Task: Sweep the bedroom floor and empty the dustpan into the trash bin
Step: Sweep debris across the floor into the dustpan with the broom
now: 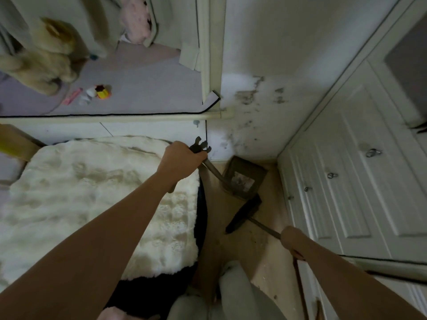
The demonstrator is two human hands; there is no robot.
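I stood in a narrow strip of pale tan floor between a fluffy white rug at my nine o'clock and a white panelled wardrobe with small metal knobs at my three o'clock. At twelve o'clock the wall was scuffed and stained low down, and beside it an open doorway showed another room with a tan plush toy and a few small bright toys on its floor. My left hand was clenched around the top of the dustpan's long handle, just under its forked clip end. The dustpan sat on the floor in the corner at about one o'clock, close to the wall and the wardrobe, with pale debris visible in its tray. My right hand gripped the broom's thin handle at about four o'clock, and the dark broom head rested on the floor just beside the dustpan's open edge. Specks of dirt lay scattered on the floor near my legs at six o'clock.
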